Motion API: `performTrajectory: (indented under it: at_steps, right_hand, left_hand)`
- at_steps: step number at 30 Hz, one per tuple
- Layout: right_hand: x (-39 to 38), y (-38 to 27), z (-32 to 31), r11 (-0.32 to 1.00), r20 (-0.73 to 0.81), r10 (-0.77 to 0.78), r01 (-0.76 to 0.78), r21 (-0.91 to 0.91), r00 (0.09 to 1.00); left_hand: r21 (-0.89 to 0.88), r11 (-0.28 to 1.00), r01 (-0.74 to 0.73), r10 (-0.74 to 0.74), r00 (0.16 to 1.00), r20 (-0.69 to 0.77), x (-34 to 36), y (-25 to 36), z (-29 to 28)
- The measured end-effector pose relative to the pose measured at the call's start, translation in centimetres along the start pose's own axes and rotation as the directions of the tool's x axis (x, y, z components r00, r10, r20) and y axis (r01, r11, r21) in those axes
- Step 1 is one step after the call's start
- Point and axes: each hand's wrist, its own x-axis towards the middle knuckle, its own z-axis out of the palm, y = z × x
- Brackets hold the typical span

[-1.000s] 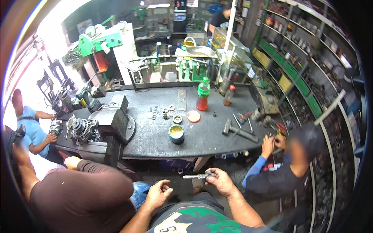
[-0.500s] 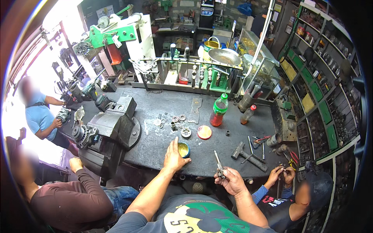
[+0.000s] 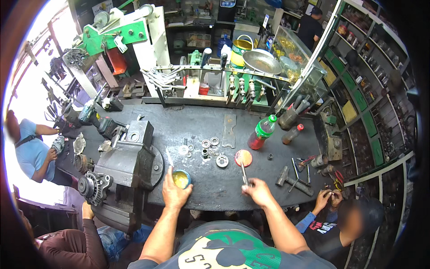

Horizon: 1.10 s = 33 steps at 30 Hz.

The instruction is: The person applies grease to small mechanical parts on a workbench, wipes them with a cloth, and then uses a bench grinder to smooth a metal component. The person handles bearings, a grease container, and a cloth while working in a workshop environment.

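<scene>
A small blue tub (image 3: 188,184) of yellow grease (image 3: 180,180) stands on the dark workbench. My left hand (image 3: 174,193) is curled round its near left side, with the fingers along the rim. In my right hand (image 3: 260,193) is a slim metal gear shaft (image 3: 244,174), gripped at its lower end. Its upper tip points away from me and overlaps the round red lid (image 3: 243,157) in this view; whether they touch, I cannot tell. Between the hands and farther off lie a bearing ring (image 3: 222,161), a short metal sleeve (image 3: 205,153) and several small rings (image 3: 206,143).
A large bench vise (image 3: 127,150) fills the left side, with an alternator (image 3: 95,187) beside it. Two bottles (image 3: 262,132) stand at the back right. A hammer (image 3: 293,181) and pliers lie to the right. Co-workers sit close on both sides.
My left hand has moved left along the bench together with the grease tub. The right hand has brought the gear shaft forward and left, toward the red lid. The view has shifted somewhat.
</scene>
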Motion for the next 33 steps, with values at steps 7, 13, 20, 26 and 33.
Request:
performTrajectory:
  at_steps: [7, 13, 20, 26, 33]
  right_hand:
    - [12.6, -2.3, 2.4, 0.814, -0.159, -0.343, 0.208, -0.543, 0.926]
    - [17.6, -6.2, 2.6, 0.762, -0.064, -0.124, 0.054, -0.645, 0.99]
    - [18.6, -3.8, 3.4, 0.674, -0.036, -0.224, 0.128, -0.728, 0.974]
    - [18.8, -3.1, 2.5, 0.659, -0.006, -0.307, 0.207, -0.723, 0.952]
    - [16.3, 0.8, 0.5, 0.771, -0.211, -0.508, 0.331, -0.544, 0.835]
  left_hand:
    - [-0.026, 0.998, -0.063, 0.066, 0.99, 0.128, 2.5, -3.2, 0.1]
    - [-0.102, 0.994, -0.026, 0.033, 0.997, 0.069, -1.5, -3.0, -3.4]
    - [-0.149, 0.94, 0.308, -0.306, 0.951, 0.036, -12.9, -4.8, -5.9]
    - [-0.113, 0.921, 0.373, -0.376, 0.926, -0.009, -17.1, -4.3, -6.3]
    - [-0.274, 0.942, 0.193, -0.215, 0.975, -0.052, -14.6, -3.4, -5.9]
